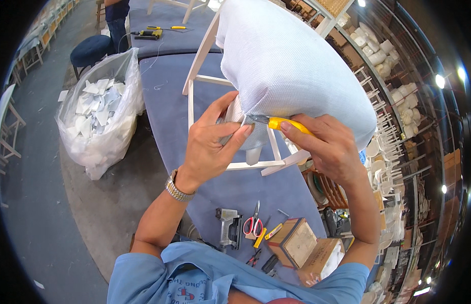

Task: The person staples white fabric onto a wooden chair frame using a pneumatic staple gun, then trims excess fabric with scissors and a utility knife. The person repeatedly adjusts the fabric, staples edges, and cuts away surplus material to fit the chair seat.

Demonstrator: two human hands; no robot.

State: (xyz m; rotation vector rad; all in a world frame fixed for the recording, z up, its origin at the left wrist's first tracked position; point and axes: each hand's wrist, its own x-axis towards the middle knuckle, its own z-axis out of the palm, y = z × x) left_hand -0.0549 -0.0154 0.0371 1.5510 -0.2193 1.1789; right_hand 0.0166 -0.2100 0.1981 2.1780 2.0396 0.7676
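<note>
A chair with a white wooden frame (191, 101) lies tipped on the blue-grey padded table, its light blue woven upholstery (301, 61) facing up. My left hand (213, 137) pinches the fabric's edge beside a white leg, thumb and fingers closed on it. In my right hand (329, 144) is a yellow-handled utility knife (288, 125), held level. Its blade points left and meets the fabric near my left fingertips. The exact contact between blade and cloth is too small to make out.
On the table near me lie a staple gun (229, 227), red-handled scissors (253, 226) and boxes (295, 240). A clear bag of fabric scraps (101, 114) stands at left. Beyond it are a round blue stool (91, 49) and a person (117, 23). Chair frames crowd the right side.
</note>
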